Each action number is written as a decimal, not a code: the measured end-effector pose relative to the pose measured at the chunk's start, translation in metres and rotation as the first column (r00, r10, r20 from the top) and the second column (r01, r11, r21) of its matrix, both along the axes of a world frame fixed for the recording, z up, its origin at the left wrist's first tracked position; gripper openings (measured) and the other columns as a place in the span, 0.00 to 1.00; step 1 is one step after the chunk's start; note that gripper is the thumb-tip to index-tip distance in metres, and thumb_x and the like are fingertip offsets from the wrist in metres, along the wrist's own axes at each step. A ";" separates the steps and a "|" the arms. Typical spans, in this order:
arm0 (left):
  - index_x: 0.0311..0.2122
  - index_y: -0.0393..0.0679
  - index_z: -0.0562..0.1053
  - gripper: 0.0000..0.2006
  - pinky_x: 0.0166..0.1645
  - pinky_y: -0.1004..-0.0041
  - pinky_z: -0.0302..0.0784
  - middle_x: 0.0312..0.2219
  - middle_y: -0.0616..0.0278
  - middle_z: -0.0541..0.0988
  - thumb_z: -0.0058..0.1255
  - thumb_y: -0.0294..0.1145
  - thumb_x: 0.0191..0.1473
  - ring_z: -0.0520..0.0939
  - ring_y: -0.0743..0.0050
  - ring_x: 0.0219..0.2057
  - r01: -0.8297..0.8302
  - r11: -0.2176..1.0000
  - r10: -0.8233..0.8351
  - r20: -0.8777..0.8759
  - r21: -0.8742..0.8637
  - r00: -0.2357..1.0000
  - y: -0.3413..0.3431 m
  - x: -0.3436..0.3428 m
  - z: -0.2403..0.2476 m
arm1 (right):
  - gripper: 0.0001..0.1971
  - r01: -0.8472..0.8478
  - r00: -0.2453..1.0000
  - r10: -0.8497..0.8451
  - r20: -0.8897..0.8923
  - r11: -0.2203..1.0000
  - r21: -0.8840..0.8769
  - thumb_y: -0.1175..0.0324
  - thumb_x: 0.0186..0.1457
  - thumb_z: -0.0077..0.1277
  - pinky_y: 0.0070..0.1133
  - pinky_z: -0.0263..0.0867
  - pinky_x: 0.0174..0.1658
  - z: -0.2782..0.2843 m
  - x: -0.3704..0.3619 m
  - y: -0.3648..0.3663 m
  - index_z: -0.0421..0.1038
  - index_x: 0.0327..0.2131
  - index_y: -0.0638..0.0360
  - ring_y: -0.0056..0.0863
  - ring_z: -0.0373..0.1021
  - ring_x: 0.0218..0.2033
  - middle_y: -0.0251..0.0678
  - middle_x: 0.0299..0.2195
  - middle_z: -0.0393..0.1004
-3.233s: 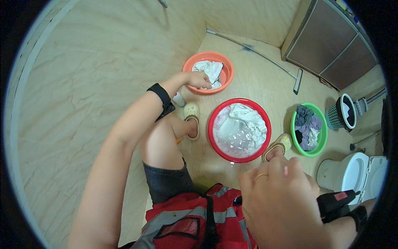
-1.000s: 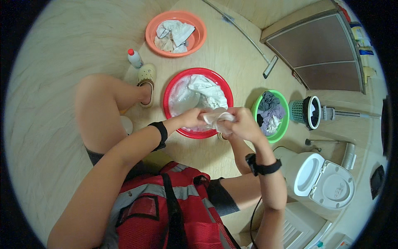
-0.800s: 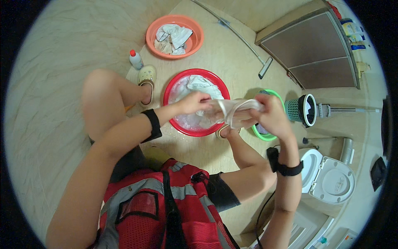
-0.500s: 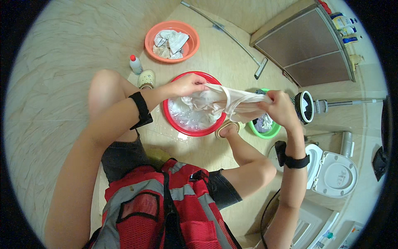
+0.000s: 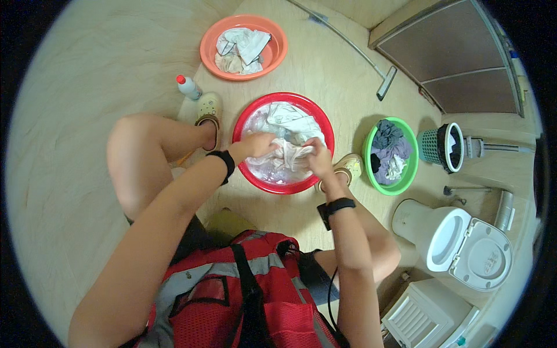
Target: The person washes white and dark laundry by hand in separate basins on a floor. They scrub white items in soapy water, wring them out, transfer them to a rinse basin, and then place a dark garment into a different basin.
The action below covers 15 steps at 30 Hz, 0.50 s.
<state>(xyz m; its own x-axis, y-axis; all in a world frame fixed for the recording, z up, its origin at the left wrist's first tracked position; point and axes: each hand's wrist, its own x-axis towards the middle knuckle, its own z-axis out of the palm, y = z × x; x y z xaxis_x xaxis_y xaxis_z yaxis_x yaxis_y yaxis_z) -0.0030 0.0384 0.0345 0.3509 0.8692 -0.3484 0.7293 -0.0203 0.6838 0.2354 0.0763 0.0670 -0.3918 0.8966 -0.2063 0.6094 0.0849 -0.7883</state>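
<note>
A bunched white garment (image 5: 288,154) is gripped at both ends, low over the red basin (image 5: 329,124) of sudsy water. My left hand (image 5: 259,145) closes on its left end, and my right hand (image 5: 316,158) on its right end. Behind them, more white cloth (image 5: 293,118) lies in the basin, partly in the suds. Whether the held garment joins that cloth I cannot tell.
An orange basin (image 5: 282,49) with white clothes stands at the far left, near a white bottle (image 5: 188,86) with a red cap. On the right are a green basin (image 5: 413,139) of dark and light clothes, a waste bin (image 5: 429,146) and a toilet (image 5: 447,238). A floor squeegee (image 5: 386,84) lies beyond.
Both hands have come down and closer together. The garment, stretched out above the basin before, is now bunched low over the suds. The view has shifted, showing the green basin fully.
</note>
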 end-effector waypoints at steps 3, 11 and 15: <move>0.46 0.44 0.67 0.18 0.50 0.61 0.64 0.47 0.47 0.68 0.49 0.32 0.47 0.69 0.48 0.47 0.106 0.987 -0.075 -0.238 0.118 0.968 -0.017 0.010 -0.020 | 0.20 -0.130 0.956 0.126 0.265 0.992 -0.001 0.73 0.43 0.47 0.32 0.64 0.43 -0.033 -0.013 -0.026 0.64 0.44 0.61 0.45 0.67 0.42 0.51 0.42 0.68; 0.52 0.56 0.65 0.21 0.61 0.54 0.45 0.56 0.60 0.58 0.41 0.32 0.51 0.53 0.57 0.59 0.258 0.966 -0.225 -0.567 -0.023 0.792 -0.037 0.004 -0.080 | 0.38 -0.259 0.751 0.383 0.538 0.920 -0.294 0.51 0.47 0.48 0.42 0.39 0.60 -0.099 -0.049 -0.063 0.47 0.60 0.52 0.59 0.42 0.59 0.59 0.59 0.42; 0.51 0.56 0.67 0.18 0.61 0.57 0.46 0.53 0.60 0.63 0.38 0.35 0.53 0.55 0.60 0.59 0.167 0.930 -0.338 -0.584 -0.328 0.738 -0.042 0.004 -0.113 | 0.27 -0.232 0.676 0.492 0.549 0.849 -0.475 0.56 0.47 0.47 0.41 0.46 0.57 -0.086 -0.071 -0.049 0.62 0.51 0.53 0.54 0.53 0.55 0.55 0.54 0.56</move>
